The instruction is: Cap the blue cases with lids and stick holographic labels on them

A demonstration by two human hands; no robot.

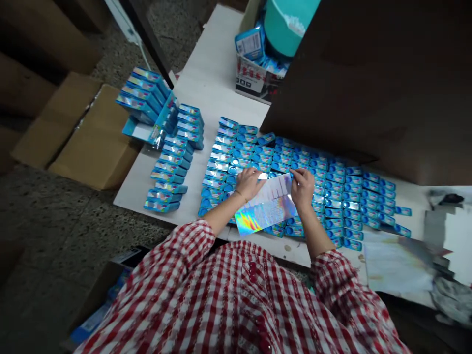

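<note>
A shiny holographic sheet, tilted and throwing rainbow colours, is held over rows of small blue boxes. It looks like a sheet of labels, with slits or lines along its upper part. My left hand grips its upper left side, fingers resting over the box tops. At the sheet's upper right corner, my right hand is closed in a pinch on the edge. Whether a single label is between those fingertips is too small to tell. Part of the rows is hidden beneath the sheet and my forearms.
Stacked blue boxes stand at the table's left, beside an open display carton. A printed cardboard box with a turquoise tub sits at the back. A dark brown panel borders the right. Another shiny sheet lies at right.
</note>
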